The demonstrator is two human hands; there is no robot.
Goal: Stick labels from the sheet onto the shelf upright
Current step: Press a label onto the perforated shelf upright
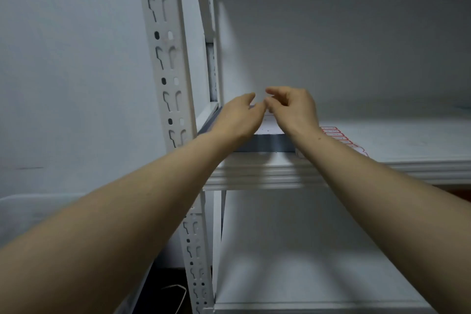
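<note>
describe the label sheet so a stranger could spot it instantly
On the white rack, look at the middle shelf. The label sheet lies flat by the right hand, right of its wrist. Its red-bordered labels stand out; everything nearby is white or grey.

The upright (168, 58) is white-painted metal, smooth with a faint sheen and grey scuffs round its slots. The shelf (407, 140) is smooth, matt white, and the wall (63, 58) is matt paint. The sheet (339, 136) looks like smooth paper; the bin (30, 211) is cloudy plastic.
</note>
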